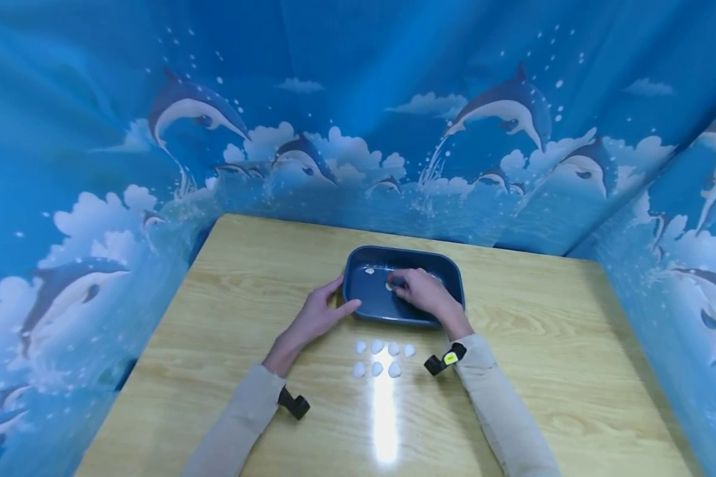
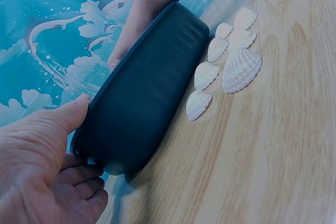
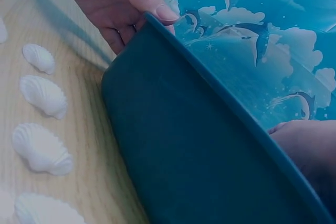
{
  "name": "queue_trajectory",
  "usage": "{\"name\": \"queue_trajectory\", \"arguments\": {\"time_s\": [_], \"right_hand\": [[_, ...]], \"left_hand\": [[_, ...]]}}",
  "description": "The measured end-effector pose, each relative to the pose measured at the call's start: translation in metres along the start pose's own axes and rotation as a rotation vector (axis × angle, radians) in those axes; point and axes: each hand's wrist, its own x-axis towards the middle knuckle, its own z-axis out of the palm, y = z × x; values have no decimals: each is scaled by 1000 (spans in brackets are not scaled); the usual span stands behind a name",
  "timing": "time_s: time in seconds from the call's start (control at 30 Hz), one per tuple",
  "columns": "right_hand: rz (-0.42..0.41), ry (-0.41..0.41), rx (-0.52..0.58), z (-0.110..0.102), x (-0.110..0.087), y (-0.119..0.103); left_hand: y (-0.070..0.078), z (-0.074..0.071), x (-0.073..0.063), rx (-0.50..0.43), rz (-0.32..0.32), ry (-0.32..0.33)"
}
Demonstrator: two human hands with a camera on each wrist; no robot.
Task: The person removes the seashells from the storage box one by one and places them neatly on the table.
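Observation:
A dark blue plastic basin point(image 1: 402, 314) stands on the table. My left hand point(image 1: 318, 311) holds its left end, with the thumb at the rim and the other fingers by the outer wall. Inside the basin is my right hand point(image 1: 426, 291), its fingers bent down and pinching a small pale seashell point(image 1: 389, 286). Another seashell point(image 1: 369, 270) lies on the basin floor, towards the back left. In the right wrist view the basin wall hides most of the right hand.
Several white ribbed seashells point(image 1: 377, 346) lie in two rows on the wooden table point(image 1: 530, 371), in front of the basin. A blue dolphin-print curtain point(image 1: 358, 119) hangs behind and along the sides. Light glares off the tabletop below the shells.

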Motion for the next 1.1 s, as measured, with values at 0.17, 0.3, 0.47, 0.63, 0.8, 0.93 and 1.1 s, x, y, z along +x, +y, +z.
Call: {"name": "queue_trajectory", "arguments": {"time_s": [0.17,0.3,0.47,0.63,0.8,0.93,1.1], "right_hand": [[-3,-1,-4,2,1,0],[-16,5,2,2,1,0],[4,-23,17,1,1,-1],[23,-47,37,1,1,-2],[45,-59,32,1,0,-4],[48,-57,28,0,2,-4],[23,-48,29,1,2,-3]], "left_hand": [[1,0,-1,-7,-27,-5],[1,0,-1,-11,-31,-2],[2,0,0,-7,-33,0],[3,0,-1,-4,-45,-2],[3,1,-2,-9,-52,0],[3,2,-2,-5,-53,3],[2,1,-1,-13,-44,1]]}}
